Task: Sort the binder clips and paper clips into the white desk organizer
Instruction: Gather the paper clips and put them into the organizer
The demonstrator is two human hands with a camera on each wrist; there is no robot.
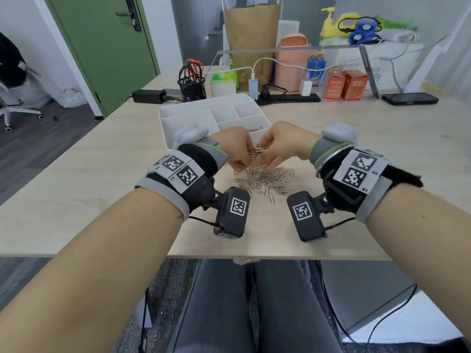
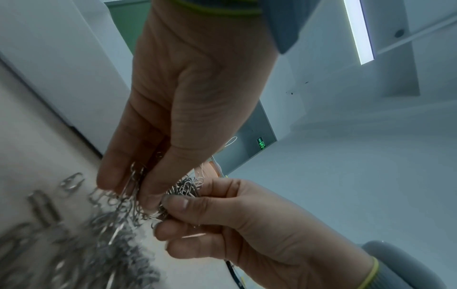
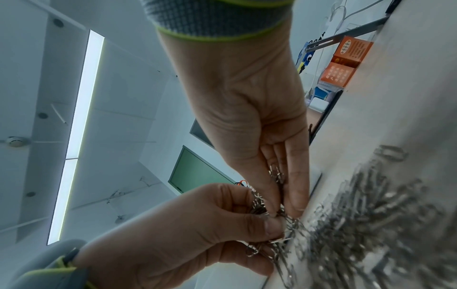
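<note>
A loose pile of silver paper clips (image 1: 267, 182) lies on the wooden table, just in front of the white desk organizer (image 1: 187, 123). Both hands meet above the pile's far edge. My left hand (image 1: 245, 159) pinches a tangled bunch of paper clips (image 2: 134, 181) between thumb and fingers. My right hand (image 1: 265, 160) pinches another part of the same tangle (image 3: 278, 181), which hangs down into the pile. A few paper clips (image 1: 253, 129) lie in the organizer's near right compartment. No binder clips show in any view.
Behind the organizer stand a black mesh pen holder (image 1: 191, 85), a green bottle (image 1: 224, 84), a power strip (image 1: 288, 98) and orange boxes (image 1: 346, 84). A phone (image 1: 410, 98) lies at the far right. The table's front edge (image 1: 254, 257) runs close to my lap.
</note>
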